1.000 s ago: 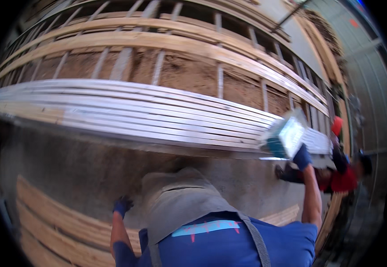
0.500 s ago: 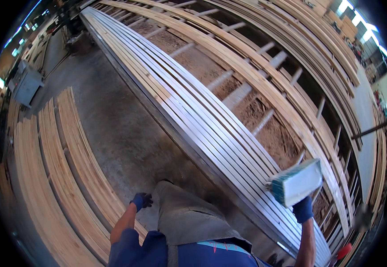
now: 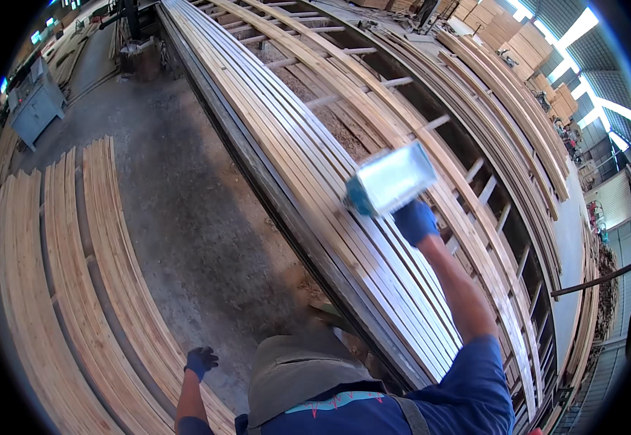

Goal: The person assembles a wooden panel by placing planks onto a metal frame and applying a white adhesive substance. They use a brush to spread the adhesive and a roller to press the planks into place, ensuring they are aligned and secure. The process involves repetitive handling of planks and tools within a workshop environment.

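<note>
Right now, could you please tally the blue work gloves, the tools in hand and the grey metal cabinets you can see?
Blue work gloves: 2 (left hand, right hand)
Pale rectangular block tool with teal handle, in the right hand's grip: 1
Grey metal cabinet: 1
Total: 4

I log both my gloves, left hand [image 3: 201, 360] and right hand [image 3: 414, 221], as dark blue; my sleeve matches. Block tool [image 3: 390, 179]: whitish-silver face, teal end. Laid slats [image 3: 315, 174]: pale cream wood. Plank stacks [image 3: 61, 275]: light tan. Floor [image 3: 185, 210]: mottled grey. Cabinet [image 3: 36, 109]: grey-blue.
</note>
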Motion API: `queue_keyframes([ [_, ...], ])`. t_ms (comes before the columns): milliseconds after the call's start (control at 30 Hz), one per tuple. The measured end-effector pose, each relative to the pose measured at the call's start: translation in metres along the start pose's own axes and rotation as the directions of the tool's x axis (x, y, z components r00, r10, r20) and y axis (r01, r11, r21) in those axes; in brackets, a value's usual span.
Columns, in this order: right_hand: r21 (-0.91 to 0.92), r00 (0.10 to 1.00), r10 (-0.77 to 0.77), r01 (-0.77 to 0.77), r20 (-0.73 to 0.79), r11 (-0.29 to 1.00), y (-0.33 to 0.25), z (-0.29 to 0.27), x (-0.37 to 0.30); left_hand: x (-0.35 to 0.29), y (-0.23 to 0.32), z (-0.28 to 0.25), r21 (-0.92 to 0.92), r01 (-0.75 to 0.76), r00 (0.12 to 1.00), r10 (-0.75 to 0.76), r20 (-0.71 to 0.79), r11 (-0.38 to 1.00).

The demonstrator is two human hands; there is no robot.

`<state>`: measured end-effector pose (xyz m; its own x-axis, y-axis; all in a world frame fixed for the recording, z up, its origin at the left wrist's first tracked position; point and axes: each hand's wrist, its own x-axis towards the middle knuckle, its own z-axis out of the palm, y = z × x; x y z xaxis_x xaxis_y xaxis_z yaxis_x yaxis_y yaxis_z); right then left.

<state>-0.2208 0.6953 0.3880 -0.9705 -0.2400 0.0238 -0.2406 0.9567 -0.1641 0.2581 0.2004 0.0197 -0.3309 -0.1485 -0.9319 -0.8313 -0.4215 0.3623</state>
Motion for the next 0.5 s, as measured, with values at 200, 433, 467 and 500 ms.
queue_keyframes([
  [200, 0.091, 0.997, -0.081, 0.082, -0.015, 0.993, -0.135, 0.035, 0.229, -0.004, 0.170, -0.007, 0.034, -0.178, 0.977, 0.181, -0.110, 0.983],
  [433, 0.128, 0.966, -0.177, 0.202, -0.189, 0.971, -0.213, 0.071, 0.384, 0.018, 0.251, -0.027, 0.083, -0.151, 0.985, 0.157, -0.068, 0.985],
  [467, 0.160, 0.985, -0.145, 0.158, -0.090, 0.974, -0.215, 0.067, 0.389, 0.024, 0.251, -0.033, 0.145, -0.144, 0.989, 0.149, -0.026, 0.979],
  [500, 0.159, 0.987, -0.141, 0.152, -0.073, 0.976, -0.219, 0.064, 0.383, 0.035, 0.252, -0.048, 0.207, -0.136, 0.990, 0.138, 0.004, 0.969],
])
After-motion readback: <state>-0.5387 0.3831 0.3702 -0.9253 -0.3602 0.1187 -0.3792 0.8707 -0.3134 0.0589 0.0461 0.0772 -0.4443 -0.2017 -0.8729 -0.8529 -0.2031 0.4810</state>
